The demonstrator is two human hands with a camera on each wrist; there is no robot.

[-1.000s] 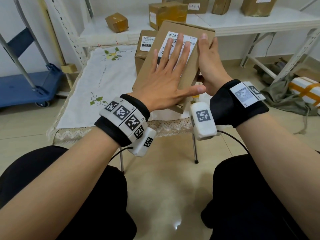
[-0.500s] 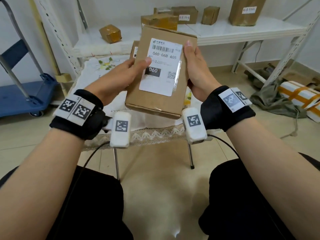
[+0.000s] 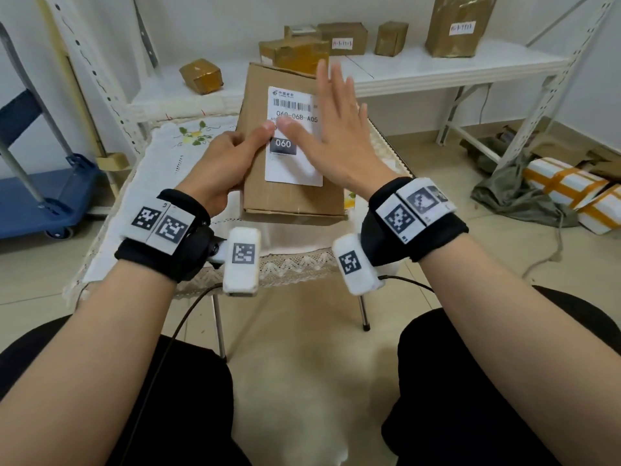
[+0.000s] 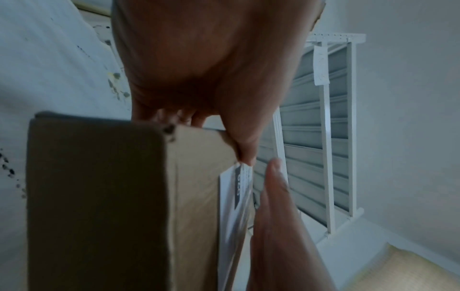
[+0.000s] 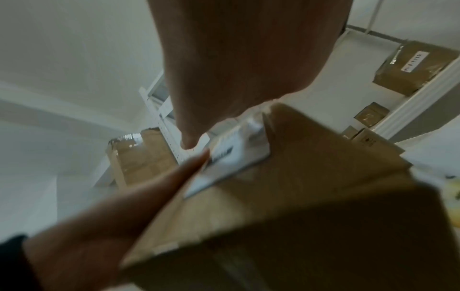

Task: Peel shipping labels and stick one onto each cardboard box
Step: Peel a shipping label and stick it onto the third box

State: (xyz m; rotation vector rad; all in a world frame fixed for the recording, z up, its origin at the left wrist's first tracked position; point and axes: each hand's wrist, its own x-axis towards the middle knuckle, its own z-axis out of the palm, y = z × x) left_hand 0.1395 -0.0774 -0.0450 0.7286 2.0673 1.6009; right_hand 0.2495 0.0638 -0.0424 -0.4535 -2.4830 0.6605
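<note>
A brown cardboard box (image 3: pixel 289 196) is held up above the small table, its broad face towards me. A white shipping label (image 3: pixel 292 163) printed "060" is stuck on that face. My left hand (image 3: pixel 228 159) grips the box's left edge, thumb lying on the front at the label's edge. My right hand (image 3: pixel 336 136) lies flat with straight, spread fingers over the right part of the label. In the left wrist view the box (image 4: pixel 99 196) and label (image 4: pixel 234 206) show edge-on. The right wrist view shows the box (image 5: pixel 286 206) with its label (image 5: pixel 231 157), blurred.
A small table with a white embroidered cloth (image 3: pixel 161 169) stands under the box. A white shelf (image 3: pixel 420 72) behind carries several taped boxes, some labelled. A blue cart (image 3: pixel 37 196) is at the left. White parcels with orange tape (image 3: pixel 578 193) lie on the floor at the right.
My right hand has let go of the box's right edge and now lies flat on the label. My left hand keeps its grip on the left edge. The box has tilted more upright.
</note>
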